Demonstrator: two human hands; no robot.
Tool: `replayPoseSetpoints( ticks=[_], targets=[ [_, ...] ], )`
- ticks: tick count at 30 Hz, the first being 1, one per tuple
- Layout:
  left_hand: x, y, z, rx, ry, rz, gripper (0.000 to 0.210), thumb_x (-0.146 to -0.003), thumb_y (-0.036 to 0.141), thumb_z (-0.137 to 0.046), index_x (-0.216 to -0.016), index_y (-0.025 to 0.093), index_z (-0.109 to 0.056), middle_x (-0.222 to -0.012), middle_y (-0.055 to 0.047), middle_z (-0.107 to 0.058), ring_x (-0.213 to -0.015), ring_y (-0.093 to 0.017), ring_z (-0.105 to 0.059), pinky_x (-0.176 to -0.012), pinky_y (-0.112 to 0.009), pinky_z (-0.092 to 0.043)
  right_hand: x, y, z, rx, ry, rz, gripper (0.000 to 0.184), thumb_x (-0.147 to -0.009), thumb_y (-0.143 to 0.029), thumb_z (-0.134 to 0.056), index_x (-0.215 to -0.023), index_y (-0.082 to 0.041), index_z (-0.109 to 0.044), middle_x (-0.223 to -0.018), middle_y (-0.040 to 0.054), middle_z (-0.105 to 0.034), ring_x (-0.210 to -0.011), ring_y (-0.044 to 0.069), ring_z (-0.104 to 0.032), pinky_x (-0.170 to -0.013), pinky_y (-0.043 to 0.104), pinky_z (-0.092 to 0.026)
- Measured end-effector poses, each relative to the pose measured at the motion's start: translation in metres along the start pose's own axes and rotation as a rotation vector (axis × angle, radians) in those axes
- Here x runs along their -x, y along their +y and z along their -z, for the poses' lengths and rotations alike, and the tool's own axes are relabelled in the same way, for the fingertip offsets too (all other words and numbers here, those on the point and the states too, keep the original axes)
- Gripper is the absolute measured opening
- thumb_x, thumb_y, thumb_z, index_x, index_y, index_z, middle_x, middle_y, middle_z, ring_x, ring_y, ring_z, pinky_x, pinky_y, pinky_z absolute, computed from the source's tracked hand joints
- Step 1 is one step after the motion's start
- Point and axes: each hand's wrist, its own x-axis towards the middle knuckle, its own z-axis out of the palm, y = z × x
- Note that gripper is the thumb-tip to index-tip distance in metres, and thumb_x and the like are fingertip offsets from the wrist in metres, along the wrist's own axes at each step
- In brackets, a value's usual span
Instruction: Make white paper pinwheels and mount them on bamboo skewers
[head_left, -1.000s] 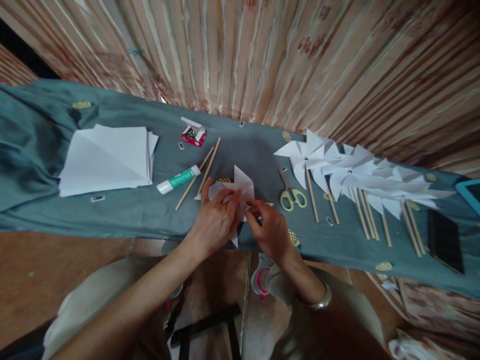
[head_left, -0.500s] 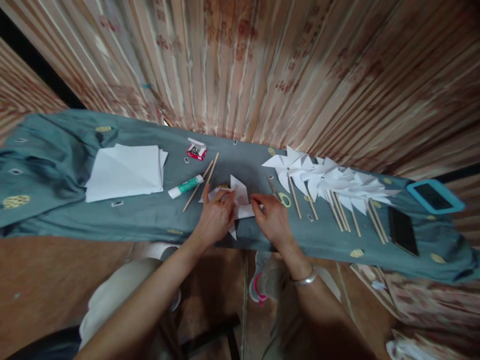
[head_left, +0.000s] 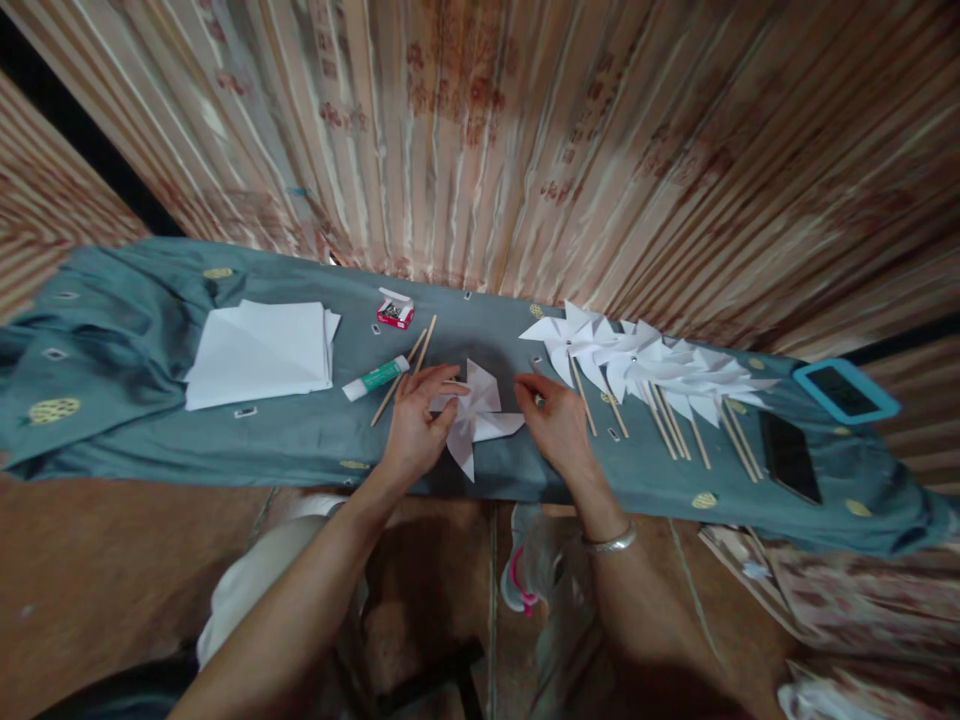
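Note:
A white paper pinwheel [head_left: 480, 420] with folded blades lies in front of me on the cloth, without a visible stick. My left hand [head_left: 420, 420] is on its left side, with one blade between the thumb and the stretched fingers. To the right of the pinwheel, apart from it, my right hand [head_left: 559, 420] has its fingers curled together; what they hold, if anything, is hidden. A bit of yellow-green shows by those fingers, where the scissors lay earlier. Beside my left hand are two thin wooden sticks [head_left: 424, 345] and a green-and-white glue stick [head_left: 376, 378].
A stack of white paper [head_left: 259, 350] is at the left. Behind the glue stick stands an open red box [head_left: 395, 312] of small metal pieces. Several finished pinwheels [head_left: 645, 360] on sticks overlap at the right, near a black phone [head_left: 790, 455] and a blue-framed device [head_left: 846, 390].
My left hand has moved off the pinwheel's centre to its left side, uncovering the blades. My right hand has left the right blade and shifted right, over where the scissors lay.

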Motion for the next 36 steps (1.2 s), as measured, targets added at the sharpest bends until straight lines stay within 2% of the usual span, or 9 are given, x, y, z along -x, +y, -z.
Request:
replayPoseSetpoints(
  ticks=[4, 8, 12, 15, 18, 20, 24, 28, 36],
  targets=[
    [0.005, -0.002, 0.003, 0.159, 0.084, 0.076, 0.02, -0.078, 0.022, -0.056, -0.094, 0.02, -0.068, -0.104, -0.006, -0.071, -0.113, -0.024, -0.057, -0.105, -0.042, -0.038, -0.005, 0.006, 0.005, 0.022, 0.052, -0.024, 0.026, -0.086, -0.024, -0.052, -0.101, -0.019, -0.073, -0.099, 0.0081, -0.076, -0.091, 0.023, -0.07, -0.083, 0.034, -0.051],
    [0.018, 0.0, -0.003, 0.264, 0.029, 0.108, 0.011, -0.074, 0.019, -0.061, -0.083, 0.02, -0.068, -0.099, -0.006, -0.07, -0.109, -0.022, -0.059, -0.102, -0.04, -0.04, -0.006, 0.008, 0.0, -0.011, 0.054, -0.015, 0.027, -0.085, -0.025, -0.053, -0.1, -0.018, -0.073, -0.1, 0.0101, -0.076, -0.091, 0.025, -0.07, -0.084, 0.038, -0.051],
    [0.028, 0.002, -0.009, 0.33, -0.023, 0.128, 0.035, -0.074, 0.013, -0.063, -0.108, 0.022, -0.066, -0.081, -0.001, -0.068, -0.098, -0.019, -0.062, -0.097, -0.036, -0.043, -0.004, -0.002, -0.018, -0.258, 0.018, 0.04, 0.025, -0.084, -0.029, -0.054, -0.094, -0.019, -0.074, -0.096, 0.0079, -0.076, -0.088, 0.023, -0.07, -0.083, 0.036, -0.052],
    [0.025, -0.001, -0.007, 0.366, 0.011, 0.166, 0.033, -0.074, 0.013, -0.062, -0.105, 0.022, -0.067, -0.084, -0.001, -0.068, -0.099, -0.02, -0.062, -0.099, -0.036, -0.042, -0.012, -0.018, -0.036, -0.48, 0.0, 0.044, 0.021, -0.082, -0.031, -0.057, -0.089, -0.02, -0.074, -0.089, 0.0053, -0.077, -0.082, 0.02, -0.07, -0.078, 0.032, -0.054],
    [0.019, -0.006, -0.006, 0.46, 0.07, 0.222, 0.029, -0.077, 0.017, -0.059, -0.105, 0.019, -0.065, -0.088, -0.004, -0.068, -0.104, -0.021, -0.061, -0.101, -0.038, -0.04, -0.035, -0.042, -0.054, -0.528, -0.056, 0.092, 0.021, -0.082, -0.029, -0.057, -0.089, -0.019, -0.073, -0.086, 0.0049, -0.077, -0.079, 0.019, -0.07, -0.074, 0.03, -0.054],
    [0.016, -0.008, -0.007, 0.555, 0.103, 0.283, 0.037, -0.077, 0.019, -0.059, -0.114, 0.018, -0.06, -0.093, -0.005, -0.068, -0.101, -0.021, -0.062, -0.099, -0.038, -0.043, -0.058, -0.062, -0.066, -0.388, -0.122, 0.145, 0.023, -0.084, -0.025, -0.053, -0.093, -0.018, -0.073, -0.089, 0.0047, -0.076, -0.08, 0.018, -0.07, -0.073, 0.028, -0.053],
    [0.015, -0.006, -0.008, 0.688, 0.157, 0.409, 0.062, -0.076, 0.019, -0.058, -0.136, 0.016, -0.041, -0.118, -0.012, -0.062, -0.111, -0.022, -0.058, -0.096, -0.039, -0.046, -0.103, -0.102, -0.091, 0.169, -0.322, 0.247, 0.03, -0.09, -0.02, -0.044, -0.101, -0.02, -0.072, -0.096, 0.002, -0.076, -0.088, 0.015, -0.068, -0.079, 0.022, -0.048],
    [0.016, 0.002, 0.001, 0.664, 0.221, 0.369, 0.073, -0.077, 0.02, -0.06, -0.144, 0.021, -0.03, -0.144, -0.013, -0.044, -0.13, -0.024, -0.045, -0.106, -0.04, -0.04, -0.136, -0.124, -0.121, 0.325, -0.374, 0.211, 0.028, -0.089, -0.018, -0.047, -0.092, -0.013, -0.074, -0.094, 0.0104, -0.075, -0.089, 0.019, -0.068, -0.08, 0.025, -0.047],
    [0.014, 0.004, 0.016, 0.747, 0.254, 0.372, 0.074, -0.08, 0.019, -0.057, -0.146, 0.023, -0.023, -0.152, -0.011, -0.035, -0.138, -0.023, -0.037, -0.111, -0.042, -0.035, -0.163, -0.132, -0.155, 0.494, -0.386, 0.135, 0.033, -0.087, -0.027, -0.055, -0.111, -0.009, -0.068, -0.11, 0.0214, -0.07, -0.106, 0.029, -0.066, -0.086, 0.032, -0.05]
  ],
)
